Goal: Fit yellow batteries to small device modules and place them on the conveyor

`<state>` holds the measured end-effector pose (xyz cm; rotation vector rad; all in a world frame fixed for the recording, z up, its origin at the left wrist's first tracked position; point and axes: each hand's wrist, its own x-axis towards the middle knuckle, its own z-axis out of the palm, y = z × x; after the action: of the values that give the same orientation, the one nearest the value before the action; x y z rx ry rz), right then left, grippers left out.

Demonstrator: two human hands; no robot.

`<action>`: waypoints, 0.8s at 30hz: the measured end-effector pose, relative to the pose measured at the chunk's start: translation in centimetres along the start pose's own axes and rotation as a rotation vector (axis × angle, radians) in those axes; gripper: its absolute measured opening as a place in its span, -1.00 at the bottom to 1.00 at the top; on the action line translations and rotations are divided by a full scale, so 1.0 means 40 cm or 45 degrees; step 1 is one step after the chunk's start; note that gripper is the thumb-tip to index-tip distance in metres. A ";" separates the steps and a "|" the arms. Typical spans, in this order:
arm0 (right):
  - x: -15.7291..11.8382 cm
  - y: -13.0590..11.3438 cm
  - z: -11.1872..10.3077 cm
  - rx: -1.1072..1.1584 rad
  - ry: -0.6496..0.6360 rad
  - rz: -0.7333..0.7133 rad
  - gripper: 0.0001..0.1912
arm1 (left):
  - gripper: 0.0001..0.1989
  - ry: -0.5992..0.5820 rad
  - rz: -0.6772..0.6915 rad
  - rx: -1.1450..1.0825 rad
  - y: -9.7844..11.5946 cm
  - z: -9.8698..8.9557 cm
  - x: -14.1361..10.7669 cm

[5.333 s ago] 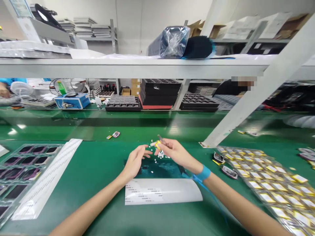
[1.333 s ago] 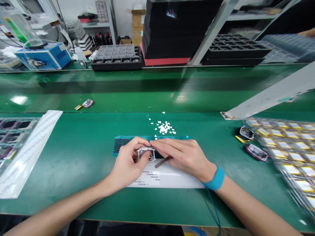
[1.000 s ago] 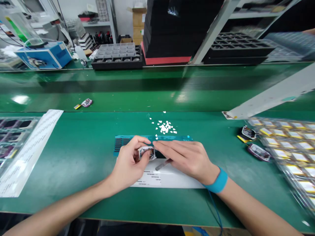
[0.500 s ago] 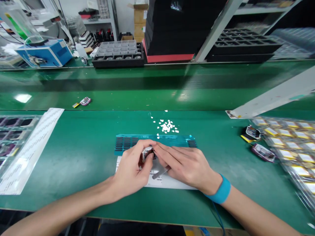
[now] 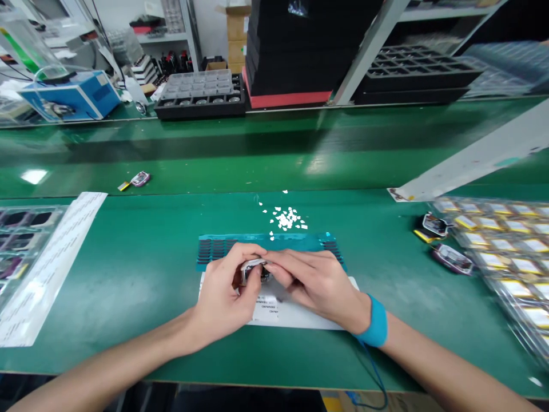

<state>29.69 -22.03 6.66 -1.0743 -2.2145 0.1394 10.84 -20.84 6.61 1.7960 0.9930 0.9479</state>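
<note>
1. Pinched between the thumb and fingers of the left hand [image 5: 225,297] was a small silver-framed device case [image 5: 252,270], held just above a white label sheet [image 5: 300,315].
2. Fingertips of the right hand [image 5: 315,283] pressed together on the case's right edge.
3. Just beyond lay a teal strip of dark pads [image 5: 218,249] and scattered white paper bits [image 5: 287,218] on the green bench [image 5: 141,274].
4. Trays of yellow-tabbed parts [image 5: 501,252] sat well apart at right.

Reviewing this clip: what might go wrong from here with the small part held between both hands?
1. The small case is pinched only by the fingertips of the left hand and right hand, so it may slip.
2. White scraps lie loose just beyond and might stick to it.
3. The label sheet underneath could get creased.
</note>
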 end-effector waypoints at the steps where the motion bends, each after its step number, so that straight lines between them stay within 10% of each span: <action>1: 0.002 0.002 0.000 0.059 -0.011 0.034 -0.78 | -0.77 -0.006 0.022 0.011 0.001 -0.001 -0.001; 12: 0.015 -0.010 -0.014 0.150 -0.335 0.314 -0.80 | -0.65 -0.116 0.077 0.160 -0.006 0.003 -0.012; 20: 0.028 -0.018 -0.014 0.475 -0.150 0.367 -0.88 | -0.63 -0.135 0.328 0.239 -0.017 -0.001 -0.017; 24: 0.029 -0.007 -0.018 0.446 -0.106 0.320 -0.84 | -0.71 -0.112 0.160 0.075 0.000 -0.004 -0.004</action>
<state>29.40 -21.50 7.91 -1.1559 -2.0171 0.6662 10.63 -20.95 6.62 1.9512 0.8698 0.9151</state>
